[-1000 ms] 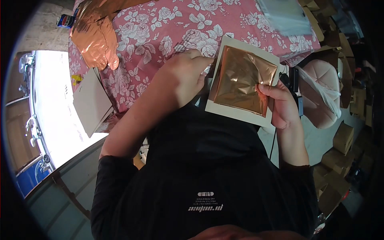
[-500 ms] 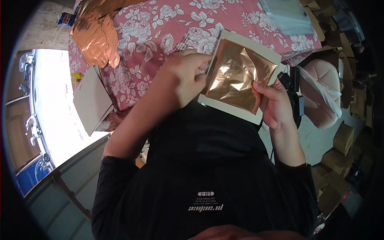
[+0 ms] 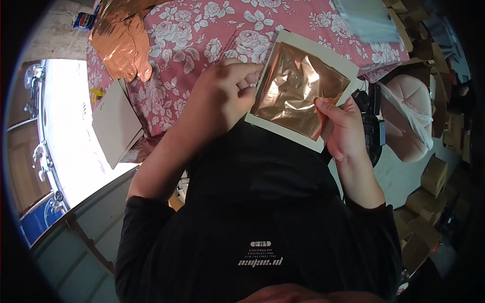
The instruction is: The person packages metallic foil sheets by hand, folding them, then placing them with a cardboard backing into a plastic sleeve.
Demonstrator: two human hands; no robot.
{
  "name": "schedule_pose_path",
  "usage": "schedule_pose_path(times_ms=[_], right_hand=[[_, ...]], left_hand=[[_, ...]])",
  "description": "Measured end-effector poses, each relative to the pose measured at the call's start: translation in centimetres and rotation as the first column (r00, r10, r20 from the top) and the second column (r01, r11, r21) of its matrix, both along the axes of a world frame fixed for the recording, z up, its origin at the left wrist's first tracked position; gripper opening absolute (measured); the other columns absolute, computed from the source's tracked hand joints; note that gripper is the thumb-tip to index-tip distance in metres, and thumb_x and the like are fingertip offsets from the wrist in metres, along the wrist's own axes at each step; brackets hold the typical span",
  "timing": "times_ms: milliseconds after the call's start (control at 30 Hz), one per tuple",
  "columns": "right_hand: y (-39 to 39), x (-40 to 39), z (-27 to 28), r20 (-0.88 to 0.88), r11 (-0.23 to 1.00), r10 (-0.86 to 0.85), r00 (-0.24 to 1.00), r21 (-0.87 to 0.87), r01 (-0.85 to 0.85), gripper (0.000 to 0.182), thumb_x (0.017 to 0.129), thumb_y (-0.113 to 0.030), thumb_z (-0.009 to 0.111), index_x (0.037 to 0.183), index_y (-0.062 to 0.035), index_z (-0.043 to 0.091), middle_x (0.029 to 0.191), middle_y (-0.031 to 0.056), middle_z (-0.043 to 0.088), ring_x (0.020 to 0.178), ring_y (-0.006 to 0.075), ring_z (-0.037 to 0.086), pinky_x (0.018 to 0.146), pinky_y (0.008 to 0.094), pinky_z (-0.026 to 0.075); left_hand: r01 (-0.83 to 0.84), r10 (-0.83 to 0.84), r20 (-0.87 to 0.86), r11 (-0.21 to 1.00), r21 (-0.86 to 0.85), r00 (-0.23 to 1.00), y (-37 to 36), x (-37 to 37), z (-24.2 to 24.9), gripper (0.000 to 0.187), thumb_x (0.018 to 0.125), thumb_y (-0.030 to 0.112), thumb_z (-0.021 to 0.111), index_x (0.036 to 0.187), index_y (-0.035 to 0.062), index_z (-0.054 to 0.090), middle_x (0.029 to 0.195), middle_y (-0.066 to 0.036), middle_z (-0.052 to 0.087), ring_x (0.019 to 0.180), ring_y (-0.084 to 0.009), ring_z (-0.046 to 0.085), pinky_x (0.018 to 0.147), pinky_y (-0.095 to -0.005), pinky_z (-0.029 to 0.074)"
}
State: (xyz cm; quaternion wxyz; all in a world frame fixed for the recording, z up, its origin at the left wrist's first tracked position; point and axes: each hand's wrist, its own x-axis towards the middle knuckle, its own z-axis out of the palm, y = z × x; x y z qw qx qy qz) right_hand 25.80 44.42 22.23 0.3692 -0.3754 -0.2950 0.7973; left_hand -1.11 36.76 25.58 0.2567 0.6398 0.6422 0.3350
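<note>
A pale square board (image 3: pixel 288 132) with a sheet of shiny copper-coloured foil (image 3: pixel 298 88) on its face is tilted above my lap. My right hand (image 3: pixel 345 126) grips its lower right side, the thumb pressing on the foil and the other fingers hidden behind the board. Beside the board's left edge is my left hand (image 3: pixel 227 93), its fingers curled and bent toward the edge. Whether those fingertips hold anything is too small to tell.
Crumpled copper foil (image 3: pixel 121 43) lies on the flowered tablecloth (image 3: pixel 177 35) at the upper left, above some pale boards (image 3: pixel 117 123). Clear plastic (image 3: pixel 366 20) is at the upper right. A cushioned seat (image 3: pixel 405 118) and cardboard boxes (image 3: pixel 433 175) stand to the right.
The board and foil have shifted slightly left and up with my right hand. My left hand has moved a little left, its fingers still curled near the edge.
</note>
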Motion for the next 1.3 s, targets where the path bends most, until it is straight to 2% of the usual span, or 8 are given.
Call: schedule_pose_path(times_ms=[67, 200, 267, 467, 767, 1100, 1167, 1300], right_hand=[[-0.1, 0.5, -0.5, 0.022, 1.0, -0.004, 1.0, 0.015, 0.004, 0.037, 0.1, 0.006, 0.069, 0.136, -0.0042, 0.065, 0.127, 0.0108, 0.075, 0.116, 0.0215, 0.073, 0.105, 0.0387, 0.057], [-0.6, 0.7, -0.8, 0.052, 0.999, -0.036, 0.998, 0.008, 0.036, 0.038, 0.101, 0.006, 0.068, 0.137, -0.0049, 0.065, 0.127, 0.0105, 0.075, 0.114, 0.0211, 0.073, 0.104, 0.0386, 0.057], [-0.8, 0.6, -0.6, 0.036, 0.999, -0.045, 0.998, -0.001, 0.045, 0.037, 0.101, 0.006, 0.068, 0.137, -0.0045, 0.065, 0.127, 0.0104, 0.075, 0.112, 0.0203, 0.073, 0.103, 0.0377, 0.058], [-1.2, 0.7, 0.5, 0.042, 0.999, -0.042, 0.998, -0.032, 0.043, 0.036, 0.101, 0.006, 0.068, 0.135, -0.0055, 0.066, 0.122, 0.0087, 0.076, 0.109, 0.0189, 0.074, 0.101, 0.0362, 0.058], [-1.9, 0.0, -0.6, -0.011, 0.996, -0.071, 0.997, -0.048, 0.07, 0.037, 0.101, 0.005, 0.069, 0.135, -0.0067, 0.066, 0.122, 0.0084, 0.076, 0.112, 0.0195, 0.073, 0.104, 0.0378, 0.056], [-1.7, 0.3, 0.4, 0.053, 0.996, -0.067, 0.996, -0.058, 0.07, 0.037, 0.1, 0.006, 0.068, 0.136, -0.0063, 0.066, 0.124, 0.0089, 0.076, 0.108, 0.0193, 0.075, 0.1, 0.0367, 0.059], [-1.7, 0.8, 0.1, 0.036, 0.997, -0.065, 0.997, -0.046, 0.067, 0.038, 0.1, 0.006, 0.068, 0.136, -0.0063, 0.066, 0.125, 0.0092, 0.075, 0.11, 0.0198, 0.074, 0.102, 0.037, 0.059], [-2.0, -0.1, 0.8, 0.002, 0.993, -0.099, 0.995, -0.068, 0.099, 0.039, 0.101, 0.006, 0.068, 0.137, -0.0067, 0.065, 0.127, 0.0091, 0.074, 0.114, 0.0204, 0.073, 0.104, 0.0374, 0.058]], left_hand=[[-0.059, 0.055, 0.045, 0.992, 0.11, 0.998, 0.0, 0.2, -0.4, 0.039, 0.083, -0.001, 0.074, 0.122, -0.0041, 0.076, 0.094, -0.016, 0.073, 0.081, -0.0299, 0.072, 0.076, -0.0385, 0.059], [-0.034, 0.028, 0.059, 0.996, 0.088, 0.998, -0.1, 0.2, 0.0, 0.039, 0.083, -0.003, 0.074, 0.122, -0.0042, 0.076, 0.095, -0.017, 0.073, 0.082, -0.0299, 0.073, 0.076, -0.0394, 0.06], [-0.012, 0.01, 0.026, 0.997, 0.07, 1.0, -0.2, 0.2, -0.5, 0.037, 0.091, -0.005, 0.072, 0.128, -0.002, 0.075, 0.103, -0.012, 0.071, 0.082, -0.0146, 0.07, 0.075, -0.0282, 0.058], [-0.018, 0.016, 0.024, 0.996, 0.09, 1.0, 0.0, -0.2, -0.9, 0.035, 0.091, -0.004, 0.073, 0.126, -0.0022, 0.076, 0.102, -0.011, 0.071, 0.083, -0.0145, 0.07, 0.076, -0.0278, 0.057], [-0.003, 0.01, -0.076, 0.996, 0.093, 0.997, 0.2, 0.1, -0.1, 0.035, 0.089, -0.004, 0.074, 0.123, -0.0021, 0.078, 0.099, -0.01, 0.071, 0.078, -0.0147, 0.067, 0.073, -0.0283, 0.056], [-0.033, 0.039, -0.048, 0.992, 0.118, 0.998, 0.0, -0.4, -1.0, 0.038, 0.087, -0.004, 0.075, 0.124, -0.0038, 0.077, 0.1, -0.01, 0.07, 0.079, -0.016, 0.067, 0.074, -0.0286, 0.055], [-0.054, 0.049, 0.038, 0.989, 0.137, 0.998, 0.1, -0.3, -1.1, 0.032, 0.083, -0.005, 0.074, 0.115, -0.0022, 0.078, 0.096, -0.017, 0.072, 0.082, -0.0317, 0.073, 0.074, -0.0382, 0.059], [-0.067, 0.062, 0.066, 0.995, 0.072, 0.996, 0.1, 0.2, -0.2, 0.033, 0.083, -0.004, 0.075, 0.116, -0.0028, 0.078, 0.095, -0.017, 0.072, 0.082, -0.0299, 0.073, 0.075, -0.0376, 0.059]])
